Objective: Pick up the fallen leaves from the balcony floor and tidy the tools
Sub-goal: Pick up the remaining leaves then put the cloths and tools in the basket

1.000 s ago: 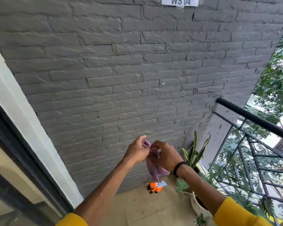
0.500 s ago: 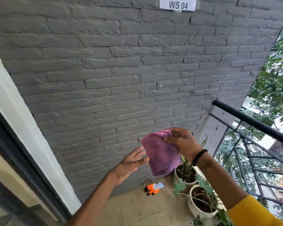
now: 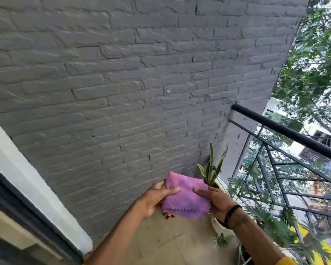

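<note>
Your left hand (image 3: 154,199) and right hand (image 3: 217,202) each kept a closed grip on the folded purple cloth (image 3: 186,197), at 9 and 3 o'clock; no label was legible.

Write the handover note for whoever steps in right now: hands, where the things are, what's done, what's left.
Left hand: grips the left edge of the folded purple cloth, thumb on top.
Right hand: holds the cloth's right edge.
Cloth: folded into a flat rectangle, held up in front of the grey brick wall.
Orange glove: on the floor tiles by the wall, mostly hidden behind the cloth.
Potted plants: along the railing.
Done: cloth folded.
Left: put cloth away, tidy glove. No loose leaves visible on the floor shown.
</note>
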`<state>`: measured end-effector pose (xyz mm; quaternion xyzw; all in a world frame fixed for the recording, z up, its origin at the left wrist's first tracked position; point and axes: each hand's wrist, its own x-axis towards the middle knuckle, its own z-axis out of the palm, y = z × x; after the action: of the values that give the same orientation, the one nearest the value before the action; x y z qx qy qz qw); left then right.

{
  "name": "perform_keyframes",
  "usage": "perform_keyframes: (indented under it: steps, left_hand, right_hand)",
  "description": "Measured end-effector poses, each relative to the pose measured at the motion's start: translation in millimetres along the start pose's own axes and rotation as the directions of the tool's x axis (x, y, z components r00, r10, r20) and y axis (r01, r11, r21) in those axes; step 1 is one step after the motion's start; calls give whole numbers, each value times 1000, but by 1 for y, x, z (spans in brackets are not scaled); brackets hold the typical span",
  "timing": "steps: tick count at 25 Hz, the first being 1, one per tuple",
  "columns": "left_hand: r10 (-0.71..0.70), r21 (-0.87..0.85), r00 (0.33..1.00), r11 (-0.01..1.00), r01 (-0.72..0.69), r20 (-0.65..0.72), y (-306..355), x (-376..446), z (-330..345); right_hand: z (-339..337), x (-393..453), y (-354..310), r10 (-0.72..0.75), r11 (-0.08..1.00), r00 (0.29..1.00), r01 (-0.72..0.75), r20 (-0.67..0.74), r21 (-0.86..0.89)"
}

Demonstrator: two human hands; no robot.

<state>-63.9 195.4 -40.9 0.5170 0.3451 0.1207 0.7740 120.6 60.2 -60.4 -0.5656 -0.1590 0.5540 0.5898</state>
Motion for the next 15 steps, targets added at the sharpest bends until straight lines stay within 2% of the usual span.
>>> perform_keyframes:
  steps: [2, 4, 8, 12, 15]
  left_hand:
    - [-26, 24, 998, 999, 25, 58, -10, 1, 9]
    - [2, -21, 996, 1000, 0, 84, -16, 3, 21]
    - [42, -70, 986, 997, -31, 159, -28, 6, 49]
    - [7, -144, 967, 989, 31, 254, -32, 3, 102]
    - [-62, -152, 945, 981, 116, 321, -33, 9, 140]
  right_hand:
    - [-16, -11, -4, -97, 995, 995, 97, -26, 10]
    - [-36, -24, -11, -205, 979, 978, 205, -24, -26]
    - [-63, -61, -12, -455, 884, 890, 454, 21, -112]
    - [-95, -108, -1, -562, 816, 823, 535, -83, -219]
    - [-110, -151, 6, -580, 815, 797, 560, -170, -149]
